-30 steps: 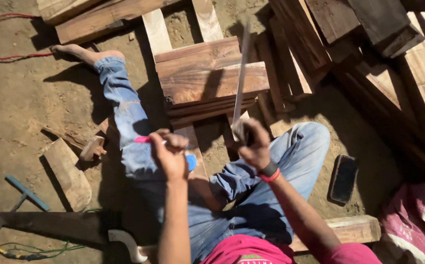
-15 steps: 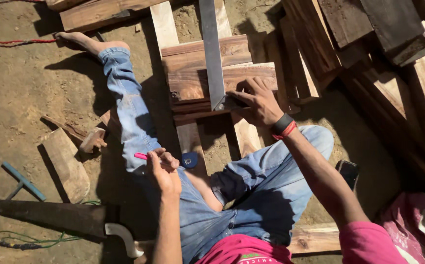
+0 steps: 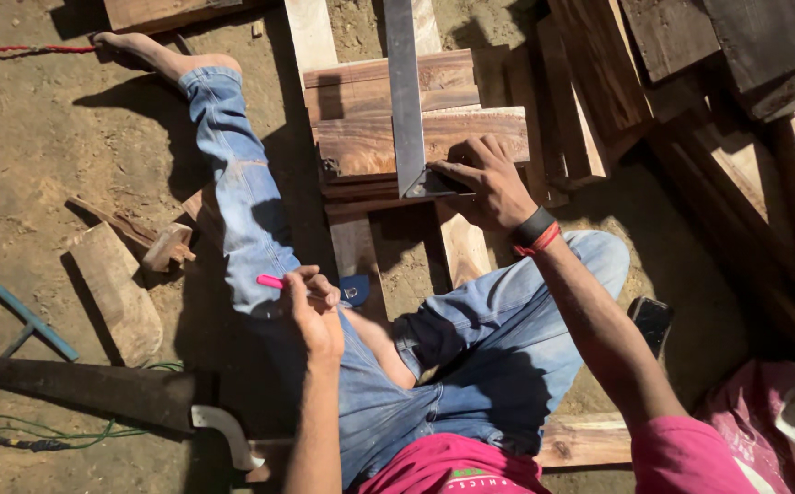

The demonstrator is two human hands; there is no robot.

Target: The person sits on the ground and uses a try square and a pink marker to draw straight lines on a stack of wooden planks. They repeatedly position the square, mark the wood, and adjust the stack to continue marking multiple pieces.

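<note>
My right hand [image 3: 482, 178] presses the stock of a metal try square [image 3: 405, 96] against the near edge of a brown wooden plank [image 3: 457, 137]. The square's long blade lies across the plank, pointing away from me. That plank tops a small stack of planks [image 3: 361, 78]. My left hand [image 3: 313, 306] hovers over my left thigh and grips a pink marker [image 3: 271, 282], its tip pointing left. I sit on the dirt in blue jeans with my left leg [image 3: 232, 174] stretched out.
A handsaw [image 3: 104, 393] lies on the ground at the lower left, beside a blue-handled tool [image 3: 33, 322] and wood offcuts [image 3: 118, 293]. Dark timber [image 3: 690, 64] is piled at the upper right. A black phone [image 3: 651, 320] lies by my right knee. Cables [image 3: 13, 46] run along the left.
My right hand has carried the try square from upright in the air down onto the plank and settled it against the edge. My left hand with the marker has stayed over my thigh.
</note>
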